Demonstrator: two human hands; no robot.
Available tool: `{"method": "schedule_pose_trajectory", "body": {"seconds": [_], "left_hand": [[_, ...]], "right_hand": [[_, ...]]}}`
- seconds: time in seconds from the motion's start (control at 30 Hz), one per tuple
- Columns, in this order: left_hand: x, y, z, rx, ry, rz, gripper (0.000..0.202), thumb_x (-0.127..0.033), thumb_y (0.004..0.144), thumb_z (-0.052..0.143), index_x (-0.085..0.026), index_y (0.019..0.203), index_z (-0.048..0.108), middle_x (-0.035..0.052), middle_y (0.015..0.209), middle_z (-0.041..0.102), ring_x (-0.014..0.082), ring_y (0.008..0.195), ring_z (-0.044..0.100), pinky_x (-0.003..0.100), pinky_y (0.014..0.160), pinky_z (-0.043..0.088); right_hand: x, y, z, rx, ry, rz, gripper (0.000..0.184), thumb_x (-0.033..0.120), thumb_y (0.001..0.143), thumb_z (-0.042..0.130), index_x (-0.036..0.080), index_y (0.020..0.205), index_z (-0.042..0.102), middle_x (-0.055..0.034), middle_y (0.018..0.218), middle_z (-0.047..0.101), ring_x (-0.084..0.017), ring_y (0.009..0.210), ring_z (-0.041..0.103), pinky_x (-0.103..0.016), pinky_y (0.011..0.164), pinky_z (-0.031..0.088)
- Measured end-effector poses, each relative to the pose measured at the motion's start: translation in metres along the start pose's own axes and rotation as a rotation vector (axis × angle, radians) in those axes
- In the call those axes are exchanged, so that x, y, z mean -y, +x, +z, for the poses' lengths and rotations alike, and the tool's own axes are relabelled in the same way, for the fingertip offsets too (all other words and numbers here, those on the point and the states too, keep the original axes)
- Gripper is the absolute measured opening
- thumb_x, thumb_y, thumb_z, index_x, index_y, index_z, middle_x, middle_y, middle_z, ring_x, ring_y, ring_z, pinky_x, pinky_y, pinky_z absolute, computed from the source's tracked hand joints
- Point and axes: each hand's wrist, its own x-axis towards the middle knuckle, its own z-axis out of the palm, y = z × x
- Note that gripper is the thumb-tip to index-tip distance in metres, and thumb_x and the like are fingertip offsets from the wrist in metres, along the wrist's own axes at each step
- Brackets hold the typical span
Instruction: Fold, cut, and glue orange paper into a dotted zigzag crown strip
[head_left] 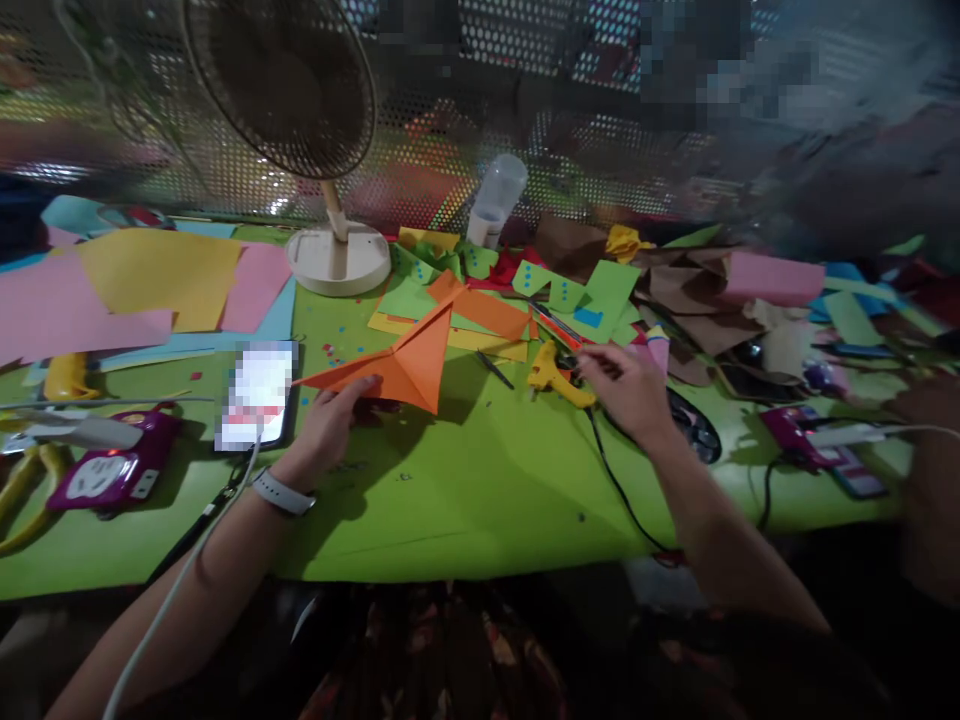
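Observation:
My left hand (334,420) pinches the lower edge of a folded orange paper shape (409,362) and holds it just above the green table cover (465,480). A white watch sits on that wrist. My right hand (626,392) reaches toward the yellow glue gun (553,378), with its fingertips at the gun's rear end near a red tool (559,330). Whether the fingers grip anything is unclear. The gun's black cord (615,480) runs toward me over the table edge.
A phone (259,395) lies left of the orange shape. A desk fan (300,120) stands behind it. Sheets of pink and yellow paper (161,275) lie far left, paper scraps (675,285) far right. Purple devices (112,470) and a plastic bottle (495,200) are also here.

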Motion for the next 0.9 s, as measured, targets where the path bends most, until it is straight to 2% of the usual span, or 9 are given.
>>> {"method": "schedule_pose_trajectory", "body": {"seconds": [0.03, 0.07, 0.13, 0.23, 0.33, 0.5, 0.63, 0.77, 0.9], "left_hand": [[-0.001, -0.001, 0.002, 0.005, 0.002, -0.009, 0.026, -0.036, 0.071, 0.076, -0.015, 0.087, 0.074, 0.0085, 0.080, 0.074, 0.0237, 0.066, 0.071, 0.030, 0.053, 0.051], [-0.002, -0.001, 0.004, 0.018, -0.001, -0.023, 0.027, -0.035, 0.072, 0.076, -0.014, 0.089, 0.073, 0.0098, 0.084, 0.075, 0.0240, 0.067, 0.072, 0.030, 0.053, 0.052], [-0.004, -0.004, 0.007, 0.021, -0.008, -0.048, 0.026, -0.033, 0.072, 0.075, -0.014, 0.090, 0.073, 0.0104, 0.087, 0.075, 0.0239, 0.067, 0.072, 0.031, 0.056, 0.054], [-0.005, -0.005, 0.007, -0.006, 0.009, -0.048, 0.025, -0.032, 0.071, 0.076, -0.014, 0.088, 0.072, 0.0074, 0.081, 0.075, 0.0234, 0.066, 0.072, 0.034, 0.062, 0.057], [-0.001, 0.000, 0.001, -0.013, 0.016, -0.015, 0.029, -0.035, 0.070, 0.077, -0.015, 0.090, 0.073, 0.0059, 0.077, 0.074, 0.0220, 0.065, 0.072, 0.033, 0.061, 0.057], [0.005, 0.006, -0.004, 0.032, -0.013, -0.014, 0.032, -0.038, 0.073, 0.077, -0.014, 0.093, 0.073, 0.0068, 0.077, 0.075, 0.0229, 0.068, 0.072, 0.035, 0.067, 0.059], [0.002, 0.002, 0.000, 0.036, -0.030, 0.000, 0.033, -0.037, 0.069, 0.077, -0.013, 0.091, 0.073, 0.0090, 0.072, 0.074, 0.0257, 0.068, 0.072, 0.036, 0.064, 0.059], [0.002, -0.001, 0.000, 0.056, -0.023, 0.011, 0.034, -0.041, 0.071, 0.076, -0.013, 0.092, 0.073, 0.0100, 0.072, 0.074, 0.0236, 0.064, 0.071, 0.033, 0.061, 0.058], [0.004, 0.000, -0.002, 0.087, -0.040, 0.025, 0.032, -0.042, 0.072, 0.077, -0.015, 0.088, 0.073, 0.0122, 0.080, 0.076, 0.0235, 0.064, 0.071, 0.034, 0.063, 0.059]], "right_hand": [[-0.016, 0.008, -0.012, 0.016, -0.156, 0.017, 0.024, 0.034, 0.087, 0.058, 0.018, 0.097, 0.073, -0.0082, 0.091, 0.074, -0.021, 0.079, 0.069, -0.035, 0.075, 0.052], [-0.030, 0.016, -0.020, 0.086, -0.284, 0.043, 0.023, 0.032, 0.085, 0.058, 0.018, 0.095, 0.073, -0.0078, 0.089, 0.074, -0.021, 0.079, 0.068, -0.034, 0.075, 0.050], [-0.049, 0.032, -0.026, 0.285, -0.420, 0.064, 0.021, 0.031, 0.083, 0.060, 0.019, 0.095, 0.073, -0.0064, 0.091, 0.074, -0.020, 0.077, 0.067, -0.030, 0.072, 0.048], [-0.059, 0.054, -0.014, 0.512, -0.529, 0.076, 0.025, 0.030, 0.079, 0.065, 0.019, 0.100, 0.070, -0.0056, 0.100, 0.074, -0.020, 0.085, 0.067, -0.026, 0.070, 0.045], [-0.056, 0.068, 0.000, 0.631, -0.607, 0.095, 0.025, 0.028, 0.073, 0.068, 0.019, 0.096, 0.069, -0.0053, 0.097, 0.074, -0.020, 0.083, 0.066, -0.024, 0.063, 0.042], [-0.050, 0.079, 0.008, 0.681, -0.673, 0.104, 0.019, 0.033, 0.070, 0.070, 0.019, 0.083, 0.069, -0.0036, 0.081, 0.071, -0.019, 0.073, 0.063, -0.025, 0.056, 0.038], [-0.048, 0.085, 0.005, 0.691, -0.748, 0.100, 0.019, 0.034, 0.072, 0.069, 0.018, 0.082, 0.069, -0.0062, 0.081, 0.071, -0.019, 0.070, 0.061, -0.026, 0.056, 0.035], [-0.046, 0.087, -0.012, 0.618, -0.897, 0.079, 0.017, 0.030, 0.069, 0.074, 0.016, 0.078, 0.070, -0.0134, 0.088, 0.071, -0.021, 0.074, 0.061, -0.029, 0.058, 0.030], [-0.050, 0.085, -0.039, 0.521, -0.883, 0.046, 0.012, 0.019, 0.061, 0.079, 0.017, 0.066, 0.069, -0.0124, 0.070, 0.068, -0.018, 0.060, 0.055, -0.031, 0.056, 0.026]]}}
